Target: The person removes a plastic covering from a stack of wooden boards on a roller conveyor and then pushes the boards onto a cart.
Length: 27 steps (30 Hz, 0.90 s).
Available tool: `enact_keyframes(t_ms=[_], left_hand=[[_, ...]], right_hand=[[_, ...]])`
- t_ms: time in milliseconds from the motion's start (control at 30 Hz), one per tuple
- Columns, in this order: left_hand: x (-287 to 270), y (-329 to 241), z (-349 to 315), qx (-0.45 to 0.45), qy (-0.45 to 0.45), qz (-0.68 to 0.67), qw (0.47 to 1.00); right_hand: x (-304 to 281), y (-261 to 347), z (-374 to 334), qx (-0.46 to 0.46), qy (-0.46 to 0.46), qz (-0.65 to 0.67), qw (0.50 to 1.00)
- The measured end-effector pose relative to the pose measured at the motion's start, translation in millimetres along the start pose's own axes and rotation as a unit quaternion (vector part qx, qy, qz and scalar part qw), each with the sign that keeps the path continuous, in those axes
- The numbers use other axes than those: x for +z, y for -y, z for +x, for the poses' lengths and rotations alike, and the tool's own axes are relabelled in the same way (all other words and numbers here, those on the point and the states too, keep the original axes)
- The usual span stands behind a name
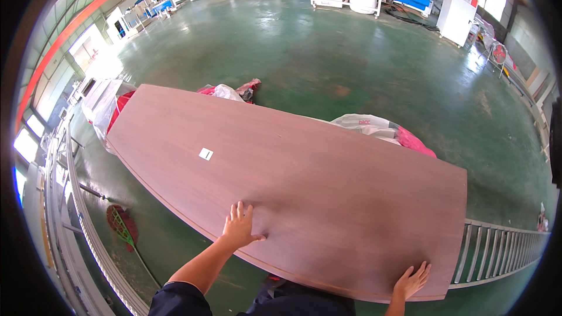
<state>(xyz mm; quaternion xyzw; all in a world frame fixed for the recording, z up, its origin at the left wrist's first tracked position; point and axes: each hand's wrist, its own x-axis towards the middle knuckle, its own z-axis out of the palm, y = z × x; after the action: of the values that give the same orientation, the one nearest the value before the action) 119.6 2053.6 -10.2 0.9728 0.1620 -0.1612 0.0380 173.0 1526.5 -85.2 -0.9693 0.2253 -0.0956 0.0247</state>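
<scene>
A long reddish-brown wooden panel lies flat at about waist height in front of me. My left hand rests on its near edge, left of the middle, with the fingers spread and the thumb out to the right. Close to the panel's right end, my right hand lies on the surface, fingers stretched out. Neither hand grips anything. A small white label with a dark mark sits on the panel's left half. What carries the panel is mostly hidden beneath it.
White and pink plastic wrapping bulges past the panel's far edge. A metal ladder lies at the right. On the left are a metal rail and a broom with a green dustpan-like head. Machines and a white cabinet stand far off.
</scene>
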Motion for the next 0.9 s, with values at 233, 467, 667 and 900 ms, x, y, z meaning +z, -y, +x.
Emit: enact_keyframes(t_ms=[233, 467, 667, 900], left_hand=[[1, -1, 6, 0.008, 0.065, 0.042, 0.997], [5, -1, 9, 0.005, 0.090, 0.052, 0.995], [-2, -7, 9, -0.005, 0.117, 0.059, 0.991], [2, -15, 7, 0.007, 0.106, 0.056, 0.993]], right_hand=[[-6, 2, -2, 0.011, 0.011, 0.002, 1.000], [-14, 7, -3, 0.022, 0.032, 0.007, 0.999], [-8, 0, -3, 0.007, 0.012, 0.022, 1.000], [-12, -6, 4, 0.019, 0.024, 0.031, 0.999]])
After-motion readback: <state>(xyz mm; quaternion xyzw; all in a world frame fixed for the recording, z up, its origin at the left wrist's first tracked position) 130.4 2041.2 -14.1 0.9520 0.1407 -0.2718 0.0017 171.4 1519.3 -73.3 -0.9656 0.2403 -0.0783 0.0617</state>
